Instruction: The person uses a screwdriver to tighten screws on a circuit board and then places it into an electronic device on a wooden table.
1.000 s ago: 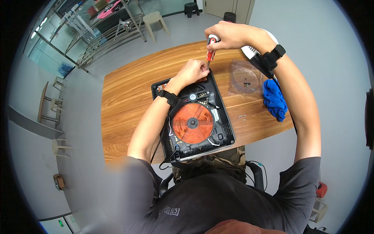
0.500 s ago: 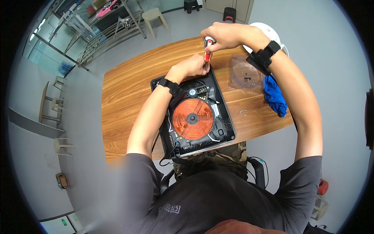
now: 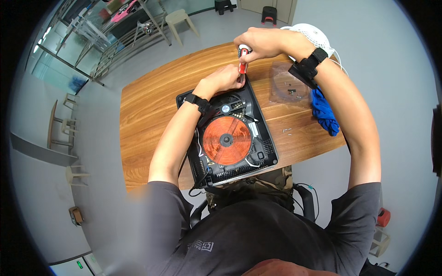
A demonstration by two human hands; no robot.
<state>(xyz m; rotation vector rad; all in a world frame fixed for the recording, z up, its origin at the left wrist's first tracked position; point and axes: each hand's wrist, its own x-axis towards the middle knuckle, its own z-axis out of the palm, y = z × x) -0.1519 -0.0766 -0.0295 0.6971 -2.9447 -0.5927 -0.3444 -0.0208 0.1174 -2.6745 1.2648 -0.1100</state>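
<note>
An opened induction cooker (image 3: 264,133), a black shell with a round copper coil (image 3: 226,140) and a fan in it, lies on the table by its front edge. My right hand (image 3: 260,42) grips a screwdriver (image 3: 243,67) with a red and white handle, held nearly upright over the shell's far right corner. Right at that corner my left hand (image 3: 223,78) has its fingers pinched together beside the screwdriver's lower end. Whatever sits between those fingertips is hidden, as is the screwdriver's tip.
A clear plastic tray (image 3: 277,95) with small dark parts rests right of the cooker, beside a blue cloth (image 3: 324,113). Several small screws (image 3: 287,131) lie on the wooden table (image 3: 147,124). A white round appliance (image 3: 313,33) stands at the far right. A black cord runs off the cooker's near left corner.
My view has shifted very slightly. Both hands stay at the same corner, the screwdriver still upright in my right hand.
</note>
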